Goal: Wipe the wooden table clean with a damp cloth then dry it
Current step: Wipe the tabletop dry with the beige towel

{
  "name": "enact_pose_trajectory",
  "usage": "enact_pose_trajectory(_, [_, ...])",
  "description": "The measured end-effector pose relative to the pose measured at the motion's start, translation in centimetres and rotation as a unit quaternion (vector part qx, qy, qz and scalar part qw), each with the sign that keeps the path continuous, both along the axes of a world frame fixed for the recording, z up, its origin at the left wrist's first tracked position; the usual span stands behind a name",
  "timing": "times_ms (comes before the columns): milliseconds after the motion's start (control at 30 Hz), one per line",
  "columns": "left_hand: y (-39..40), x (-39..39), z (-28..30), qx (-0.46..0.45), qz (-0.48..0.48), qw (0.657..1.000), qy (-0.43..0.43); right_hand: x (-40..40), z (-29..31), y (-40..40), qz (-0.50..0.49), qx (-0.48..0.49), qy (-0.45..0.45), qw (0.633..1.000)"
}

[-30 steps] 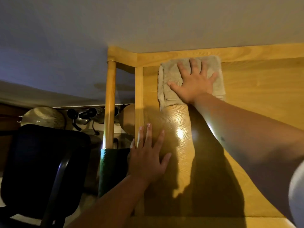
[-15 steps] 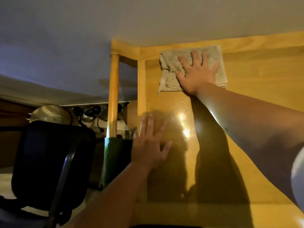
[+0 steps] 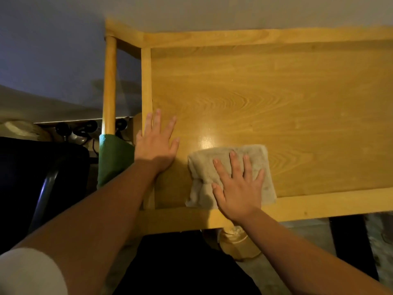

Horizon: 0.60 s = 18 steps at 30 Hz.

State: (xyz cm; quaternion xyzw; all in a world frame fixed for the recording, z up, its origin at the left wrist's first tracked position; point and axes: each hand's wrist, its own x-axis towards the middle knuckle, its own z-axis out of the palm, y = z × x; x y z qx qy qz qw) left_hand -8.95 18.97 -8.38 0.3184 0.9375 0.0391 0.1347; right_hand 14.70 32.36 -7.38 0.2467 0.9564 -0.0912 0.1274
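A folded beige cloth [image 3: 214, 167] lies on the wooden table [image 3: 276, 99] near its front edge, left of centre. My right hand [image 3: 238, 186] presses flat on the cloth with fingers spread and straight. My left hand [image 3: 156, 143] rests flat on the table top by the left rail, fingers straight, a short gap left of the cloth. A bright glare shines on the wood just beyond the cloth.
A round wooden rail [image 3: 109, 86] runs along the table's left side with a green cloth [image 3: 113, 158] hung over it. A dark chair [image 3: 42, 177] stands at the left. The wall is close behind the far edge. A shoe [image 3: 238, 243] shows below the front edge.
My right hand has dragged the cloth from the far left corner back to the front edge. My left hand stays flat at the left rail. The view tilted down.
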Motion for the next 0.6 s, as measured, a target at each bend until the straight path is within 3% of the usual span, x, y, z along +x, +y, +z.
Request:
enact_pose_trajectory(367, [4.9, 1.6, 1.5, -0.031, 0.038, 0.999, 0.022, 3.4, 0.6, -1.7, -0.005, -0.009, -0.029, 1.000])
enact_pose_trajectory(600, [8.8, 6.0, 0.5, 0.003, -0.030, 1.000, 0.001, 6.0, 0.8, 1.2, -0.007, -0.004, -0.030, 1.000])
